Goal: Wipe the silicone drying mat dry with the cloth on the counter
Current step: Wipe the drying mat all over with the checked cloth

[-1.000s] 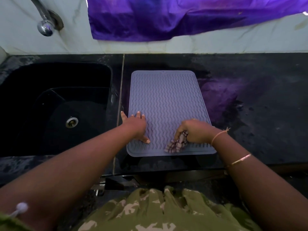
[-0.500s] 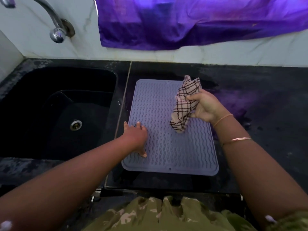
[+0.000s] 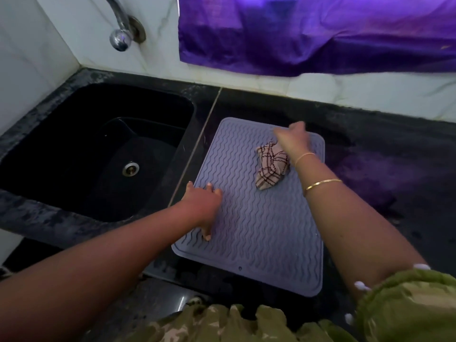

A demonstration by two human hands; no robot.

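A grey-lilac silicone drying mat [image 3: 256,238] with wavy ridges lies flat on the black counter, just right of the sink. My left hand [image 3: 203,206] presses on the mat's left edge with fingers spread. My right hand [image 3: 292,138] is at the mat's far right corner, blurred, pressing down on a crumpled beige cloth [image 3: 270,166] with dark checked lines. The cloth trails toward me from under the hand and rests on the mat.
A black sink [image 3: 98,154] with a metal drain lies to the left, a chrome tap [image 3: 121,33] on the wall above it. Purple fabric [image 3: 308,33] hangs over the white wall behind. The black counter [image 3: 394,181] extends to the right.
My right hand lifted the cloth from the mat's near edge, carried it away from me and set it down at the far right corner. My left hand stayed on the left edge.
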